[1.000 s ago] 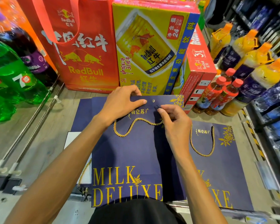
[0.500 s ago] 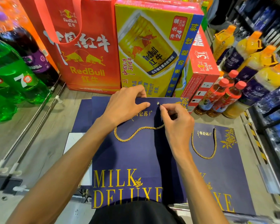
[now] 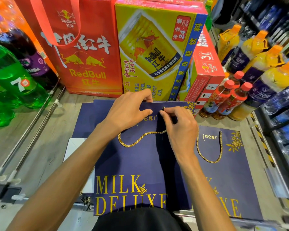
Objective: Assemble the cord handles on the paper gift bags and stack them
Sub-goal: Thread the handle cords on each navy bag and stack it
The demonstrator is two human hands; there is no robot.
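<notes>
A navy paper gift bag (image 3: 137, 164) printed MILK DELUXE lies flat in front of me. My left hand (image 3: 128, 112) grips its top edge, fingers curled over the rim and thumb on the face. My right hand (image 3: 178, 127) pinches the end of the gold cord (image 3: 137, 139) right at the metal eyelet (image 3: 163, 107) near the top edge. The cord loops down across the bag and runs under my right hand. A second navy bag (image 3: 232, 172) lies to the right, partly under the first, with a gold cord handle (image 3: 208, 157) fitted on it.
A red RedBull bag (image 3: 83, 55) and yellow RedBull cartons (image 3: 157, 52) stand just behind the bags. Green soda bottles (image 3: 15, 80) sit at left, orange-capped drink bottles (image 3: 257, 72) at right. More navy bags (image 3: 85, 117) lie underneath on the wooden shelf (image 3: 40, 147).
My right hand has moved the cord end up from the bag's face to the eyelet. The left hand keeps its hold on the top edge.
</notes>
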